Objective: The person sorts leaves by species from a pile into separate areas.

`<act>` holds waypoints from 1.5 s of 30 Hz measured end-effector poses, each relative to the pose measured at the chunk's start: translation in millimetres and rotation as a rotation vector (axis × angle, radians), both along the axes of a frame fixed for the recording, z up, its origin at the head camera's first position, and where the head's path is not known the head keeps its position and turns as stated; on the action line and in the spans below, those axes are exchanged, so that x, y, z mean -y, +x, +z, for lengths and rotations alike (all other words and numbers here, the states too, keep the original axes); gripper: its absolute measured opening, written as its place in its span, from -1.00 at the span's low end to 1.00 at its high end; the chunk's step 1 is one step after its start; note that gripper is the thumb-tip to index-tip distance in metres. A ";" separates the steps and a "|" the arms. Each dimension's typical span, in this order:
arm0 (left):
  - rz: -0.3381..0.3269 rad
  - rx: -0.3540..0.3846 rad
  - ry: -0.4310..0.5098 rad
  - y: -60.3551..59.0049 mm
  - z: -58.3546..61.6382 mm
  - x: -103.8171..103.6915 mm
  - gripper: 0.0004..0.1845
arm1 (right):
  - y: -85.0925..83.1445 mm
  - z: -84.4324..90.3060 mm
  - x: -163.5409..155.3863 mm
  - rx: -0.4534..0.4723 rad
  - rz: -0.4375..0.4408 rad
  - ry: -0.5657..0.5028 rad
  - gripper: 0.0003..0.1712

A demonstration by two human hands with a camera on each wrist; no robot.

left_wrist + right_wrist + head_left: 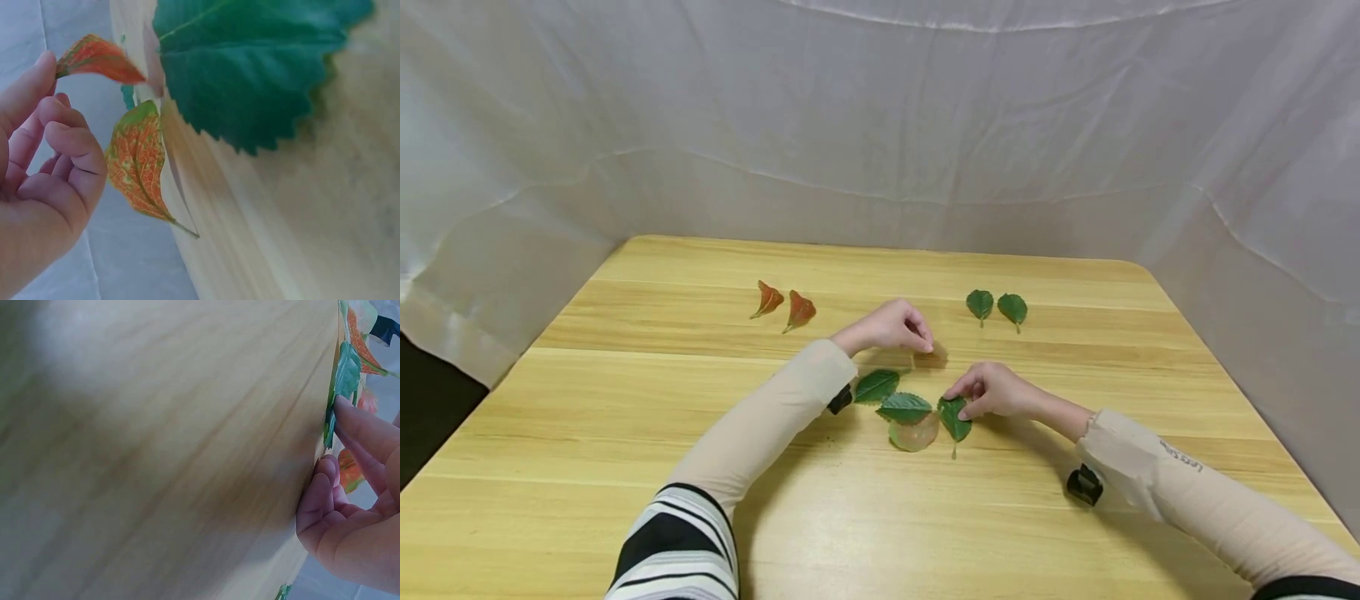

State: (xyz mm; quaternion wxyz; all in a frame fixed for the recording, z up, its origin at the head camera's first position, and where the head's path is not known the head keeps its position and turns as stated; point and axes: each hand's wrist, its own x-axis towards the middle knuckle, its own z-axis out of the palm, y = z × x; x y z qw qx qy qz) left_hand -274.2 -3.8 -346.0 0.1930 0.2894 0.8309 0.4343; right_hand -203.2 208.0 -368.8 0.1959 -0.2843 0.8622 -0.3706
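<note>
The right hand (996, 390) is pinching a green leaf (955, 418) at the near-centre pile on the table (625, 467); the left hand (891, 327) is hovering loosely curled, holding nothing. Lifting by the leaf's edge, gently, is likely avoiding tears.

R wrist view: table (156, 444) blurred, leaves (347, 369) cut off.

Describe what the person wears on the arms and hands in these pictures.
Both forearms are covered by tight beige sleeves. The right sleeve carries small dark lettering near the wrist. Above them, near the elbows, black and white striped sleeves show. A small black clip-like device sits at each wrist. The left hand and right hand are bare, with no gloves or rings visible.
</note>
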 end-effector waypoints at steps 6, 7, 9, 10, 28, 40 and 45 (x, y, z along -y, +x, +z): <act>0.039 0.002 0.071 -0.5 3.6 2.3 -0.92 | -0.2 -1.0 -0.6 -0.013 0.003 0.003 -0.69; 0.047 0.016 0.094 -0.4 4.4 2.3 -0.91 | -0.2 -1.2 -0.7 -0.013 0.003 0.003 -0.69; 0.062 0.044 0.145 0.0 6.0 1.8 -0.91 | -0.3 -1.7 -0.8 -0.013 0.001 0.003 -0.69; 0.072 0.055 0.170 0.3 6.8 1.5 -0.91 | -0.3 -1.8 -0.8 -0.015 0.000 0.005 -0.69; 0.262 -0.019 0.287 -2.5 15.7 13.0 -0.81 | 0.4 -1.9 -0.3 -0.014 0.002 -0.006 -0.70; 0.370 -0.027 0.293 -3.5 21.0 29.8 -0.71 | 0.4 -0.4 -0.1 -0.001 -0.002 -0.006 -0.69; 0.432 -0.016 0.303 -6.2 20.7 34.8 -0.73 | -0.1 -0.6 0.2 0.007 -0.005 -0.007 -0.69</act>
